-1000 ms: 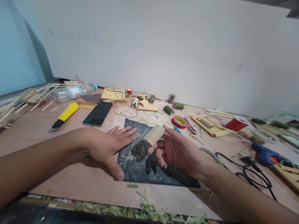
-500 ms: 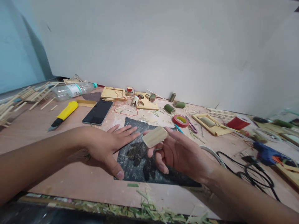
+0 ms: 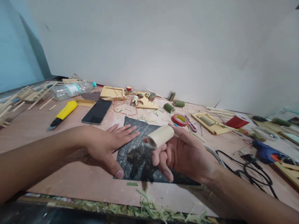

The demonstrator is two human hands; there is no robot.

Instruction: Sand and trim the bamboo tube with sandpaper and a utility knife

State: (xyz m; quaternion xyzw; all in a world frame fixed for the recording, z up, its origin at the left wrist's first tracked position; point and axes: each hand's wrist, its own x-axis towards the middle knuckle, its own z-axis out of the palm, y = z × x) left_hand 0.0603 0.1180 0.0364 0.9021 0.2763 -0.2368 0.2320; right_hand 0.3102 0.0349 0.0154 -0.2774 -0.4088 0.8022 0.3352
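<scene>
My right hand holds a short pale bamboo tube between thumb and fingertips, lifted above a black sheet of sandpaper. The tube's hollow end faces me. My left hand lies flat with fingers spread on the left edge of the sandpaper, pressing it to the wooden table. Pale dust covers the sheet.
A phone, yellow utility knife and plastic bottle lie at the back left. Red tape, green bamboo pieces and wooden frames sit behind. A blue glue gun with black cable lies right. Shavings litter the front edge.
My right hand has turned the bamboo tube and lifted it slightly, so its hollow end now faces me. My left hand has stayed flat on the sandpaper.
</scene>
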